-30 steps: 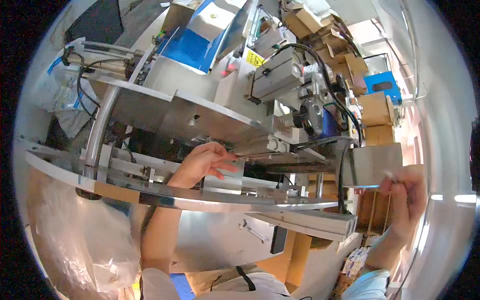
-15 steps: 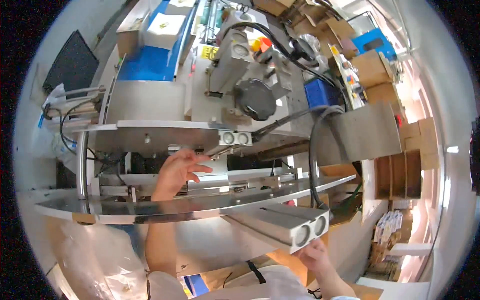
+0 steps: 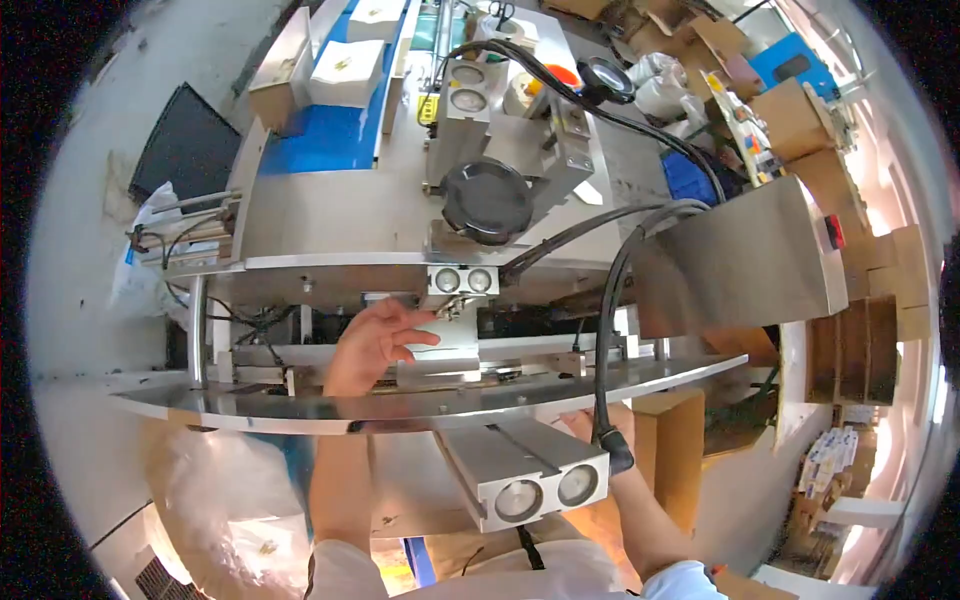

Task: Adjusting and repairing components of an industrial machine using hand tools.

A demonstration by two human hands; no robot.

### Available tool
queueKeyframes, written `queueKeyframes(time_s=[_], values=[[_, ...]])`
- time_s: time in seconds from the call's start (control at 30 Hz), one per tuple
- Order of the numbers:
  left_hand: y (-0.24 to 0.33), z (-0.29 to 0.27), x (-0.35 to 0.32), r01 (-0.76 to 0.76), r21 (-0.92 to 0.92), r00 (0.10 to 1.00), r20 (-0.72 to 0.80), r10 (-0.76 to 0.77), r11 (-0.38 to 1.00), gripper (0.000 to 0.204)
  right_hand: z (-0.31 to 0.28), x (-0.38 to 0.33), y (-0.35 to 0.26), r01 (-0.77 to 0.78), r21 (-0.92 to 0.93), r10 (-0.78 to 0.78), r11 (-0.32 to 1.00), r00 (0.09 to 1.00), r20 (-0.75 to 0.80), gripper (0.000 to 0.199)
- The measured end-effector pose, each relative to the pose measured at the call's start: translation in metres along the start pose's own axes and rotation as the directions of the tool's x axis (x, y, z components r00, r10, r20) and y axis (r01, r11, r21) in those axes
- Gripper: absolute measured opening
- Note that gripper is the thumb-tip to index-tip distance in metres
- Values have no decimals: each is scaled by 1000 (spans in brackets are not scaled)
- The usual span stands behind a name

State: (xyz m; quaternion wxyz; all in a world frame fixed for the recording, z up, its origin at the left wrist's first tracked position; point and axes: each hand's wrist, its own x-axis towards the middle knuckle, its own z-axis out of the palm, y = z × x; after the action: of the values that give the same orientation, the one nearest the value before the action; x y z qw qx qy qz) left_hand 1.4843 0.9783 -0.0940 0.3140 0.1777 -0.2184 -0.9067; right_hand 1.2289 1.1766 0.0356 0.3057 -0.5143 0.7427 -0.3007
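My left hand reaches over the metal rail into the gap of the machine. Its fingers are apart and point right, beside a white flat piece under a small twin-port metal block. Nothing shows between those fingers. My right hand is by the rail's near side, behind a larger silver twin-port block and a black cable fitting. Most of its fingers are hidden, so whether it grips anything cannot be told.
A black round knob sits on the machine top, with thick black cables curving down right of it. White boxes stand on a blue belt. A metal housing juts out at right; a clear plastic bag lies at lower left.
My right hand has moved up and left, from below the larger block to the rail. My left hand keeps nearly the same pose. The whole view has shifted.
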Motion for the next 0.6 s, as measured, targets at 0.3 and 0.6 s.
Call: queueKeyframes(time_s=[0.3,0.6], values=[[5,17,3,46,4,991,-125,-45,999,18,10,-40,47,-369,775,255,513,928,273,39],[7,18,-2,33,80,993,-117,-23,996,11,16,-29,26,-239,643,184,728,971,152,13]])
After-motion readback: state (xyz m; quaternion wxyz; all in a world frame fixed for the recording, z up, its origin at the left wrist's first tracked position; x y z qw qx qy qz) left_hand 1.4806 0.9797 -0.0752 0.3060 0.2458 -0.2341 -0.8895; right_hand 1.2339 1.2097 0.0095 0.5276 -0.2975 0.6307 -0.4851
